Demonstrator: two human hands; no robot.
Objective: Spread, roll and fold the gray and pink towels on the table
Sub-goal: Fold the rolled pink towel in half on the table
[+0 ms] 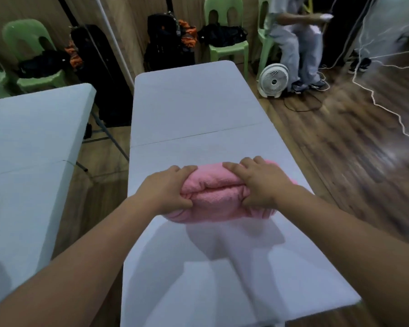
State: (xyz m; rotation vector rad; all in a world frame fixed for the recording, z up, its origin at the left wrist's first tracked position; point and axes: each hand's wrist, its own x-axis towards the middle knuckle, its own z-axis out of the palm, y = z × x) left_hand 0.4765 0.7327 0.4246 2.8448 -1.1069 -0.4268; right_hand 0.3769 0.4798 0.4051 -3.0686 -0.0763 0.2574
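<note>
White folding table [198, 107], long, seam across its middle. Second white table [33, 128] beside it off the left edge, a gap of wood floor [340, 142] between them. Pink towel [219, 197] rolled into a thick bundle, lying across the tabletop just nearer than the seam, reaching toward the right edge. Left hand [169, 190] clamped on the roll's left end, fingers over the top, thumb underneath. Right hand [257, 182] clamped on the right part, fingers spread on top. Hands apart. Small white fan [273, 80] on the floor past the far right corner.
</note>
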